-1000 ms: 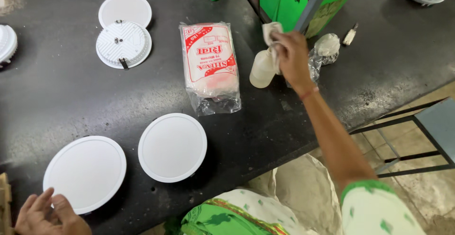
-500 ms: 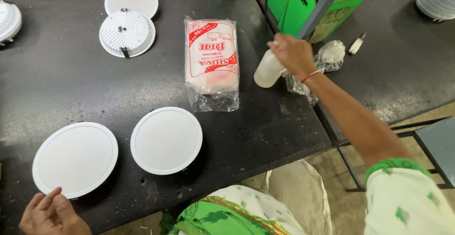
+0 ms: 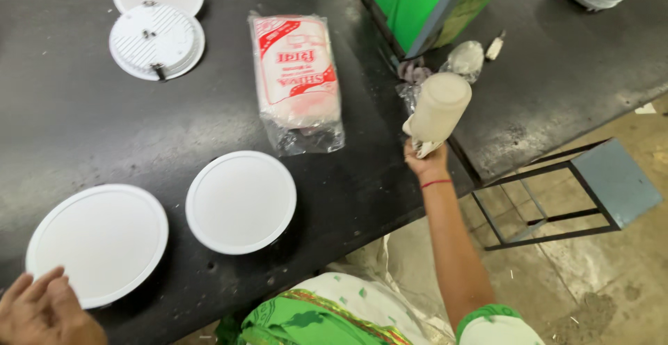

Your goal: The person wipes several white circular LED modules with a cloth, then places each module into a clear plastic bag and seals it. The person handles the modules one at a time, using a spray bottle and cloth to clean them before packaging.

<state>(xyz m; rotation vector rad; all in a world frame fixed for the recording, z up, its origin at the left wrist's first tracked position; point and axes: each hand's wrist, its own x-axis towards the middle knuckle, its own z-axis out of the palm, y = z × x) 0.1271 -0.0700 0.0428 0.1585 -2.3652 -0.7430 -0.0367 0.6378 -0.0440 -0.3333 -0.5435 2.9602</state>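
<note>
A: What's held?
B: 1 white bottle (image 3: 440, 107) is gripped w/ a cloth by the right hand (image 3: 426, 158), above the black table (image 3: 104, 129) edge.
A: Left hand (image 3: 42, 311)?
B: Open, laid flat by 1 round white disc (image 3: 97, 241). 4 discs are counted, 1 packet (image 3: 297, 81).
</note>
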